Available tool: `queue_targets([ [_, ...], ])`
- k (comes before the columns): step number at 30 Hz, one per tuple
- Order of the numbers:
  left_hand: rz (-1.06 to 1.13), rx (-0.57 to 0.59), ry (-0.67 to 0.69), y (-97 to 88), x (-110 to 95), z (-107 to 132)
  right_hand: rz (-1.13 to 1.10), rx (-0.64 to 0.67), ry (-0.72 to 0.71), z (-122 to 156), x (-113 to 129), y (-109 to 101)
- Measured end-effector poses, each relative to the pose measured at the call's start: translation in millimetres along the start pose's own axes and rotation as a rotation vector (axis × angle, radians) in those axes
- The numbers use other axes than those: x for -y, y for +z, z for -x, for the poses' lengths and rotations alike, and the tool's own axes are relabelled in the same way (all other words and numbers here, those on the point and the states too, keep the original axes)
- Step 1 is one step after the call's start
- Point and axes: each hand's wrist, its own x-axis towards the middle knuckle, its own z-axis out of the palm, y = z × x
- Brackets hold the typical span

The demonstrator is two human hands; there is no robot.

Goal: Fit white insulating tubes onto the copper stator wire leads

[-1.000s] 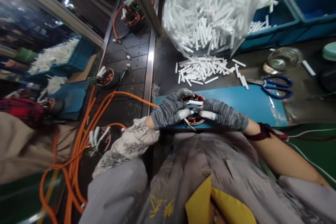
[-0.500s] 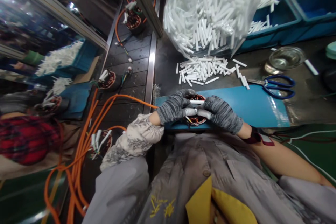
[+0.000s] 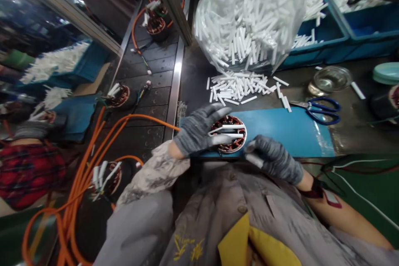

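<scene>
A round motor stator (image 3: pixel 220 148) with copper windings lies on the blue mat, a white wire at its left side. Two white sleeves (image 3: pixel 233 126) cross its top, roughly parallel. My left hand (image 3: pixel 199 131), in a grey knit glove with pale fingertips, is at the stator's left side. Its fingers are stretched and spread, the thumb reaching over the near part of the windings beside the lower sleeve. My right hand (image 3: pixel 274 158), gloved alike, hangs just right of the stator, apart from it. Its fingers are loosely curled, with a gap to the thumb and nothing visible between them.
Loose white sleeves (image 3: pixel 240 87) lie behind the blue mat (image 3: pixel 280 131), before a clear bag (image 3: pixel 249 20) full of them. Blue-handled scissors (image 3: pixel 322 110) and a glass bowl (image 3: pixel 332 79) stand right. Orange cables (image 3: pixel 82 174) and more stators (image 3: pixel 120 95) line the left. A co-worker's gloved hand (image 3: pixel 31 129) is far left.
My right hand has let go at the stator and moved right and toward me. My left hand has spread its fingers, uncovering the windings and both sleeves.
</scene>
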Motion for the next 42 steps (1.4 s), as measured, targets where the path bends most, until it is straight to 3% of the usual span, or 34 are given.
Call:
queue_targets([
  [4,0.146,0.121,0.017,-16.5,35.5,37.8,0.125,0.104,-0.133,-0.4,-13.9,29.0],
  [6,0.182,0.057,-0.031,-14.9,44.0,51.2,0.180,0.114,-0.106,-13.0,-19.0,38.0],
  [8,0.195,-0.057,-0.145,-10.2,43.2,61.3,0.231,0.105,-0.065,-27.1,-22.1,32.2],
  [10,0.216,-0.124,-0.258,-5.5,35.6,68.6,0.323,0.014,0.023,-36.3,-26.3,9.2],
  [13,0.234,-0.095,-0.338,-0.9,21.3,72.8,0.640,-0.284,0.280,-37.8,-43.1,-43.4],
  [14,0.237,-0.072,-0.341,0.0,17.6,72.3,0.766,-0.329,0.357,-36.2,-51.7,-60.2],
  [16,0.240,-0.033,-0.339,1.2,12.6,69.4,0.928,-0.329,0.416,-32.2,-70.7,-85.5],
  [19,0.239,0.006,-0.338,2.4,9.9,64.3,0.973,-0.293,0.407,-28.8,-93.3,-97.7],
  [22,0.230,0.011,-0.319,3.9,9.4,61.9,0.947,-0.331,0.449,-30.2,-98.9,-91.3],
  [26,0.236,-0.020,-0.270,6.3,8.2,62.0,0.815,-0.359,0.536,-35.7,-78.4,-80.3],
  [28,0.253,-0.035,-0.261,6.8,6.5,62.3,0.731,-0.411,0.477,-37.6,-58.8,-73.0],
  [30,0.266,-0.046,-0.271,6.4,4.2,62.2,0.558,-0.441,0.320,-38.6,-36.9,-61.8],
  [33,0.269,-0.045,-0.303,5.1,1.1,61.9,0.238,-0.290,0.147,-41.5,-11.0,-41.5],
  [37,0.260,-0.035,-0.342,5.5,1.4,62.1,0.034,-0.176,0.179,-50.5,-3.9,-25.6],
  [42,0.263,-0.048,-0.295,8.5,5.5,62.6,-0.098,-0.073,0.164,-62.7,-11.0,-27.0],
])
